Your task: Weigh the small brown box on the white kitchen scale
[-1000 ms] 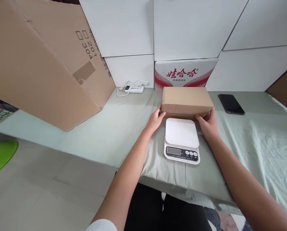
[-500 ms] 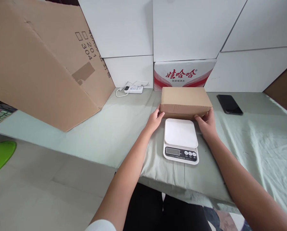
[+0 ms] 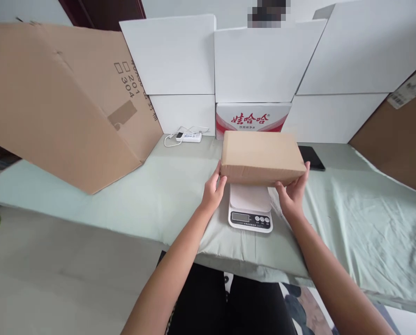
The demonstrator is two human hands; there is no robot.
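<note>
The plain brown rectangular cardboard box sits in the air above the far part of the white digital kitchen scale, level, its near edge overhanging the platform. The left hand has its fingers clamped on the box's left end, and the right hand grips the right near corner. The pale green cloth-covered worktop lies open to the right; a black phone lies just beyond the box's right end.
</note>
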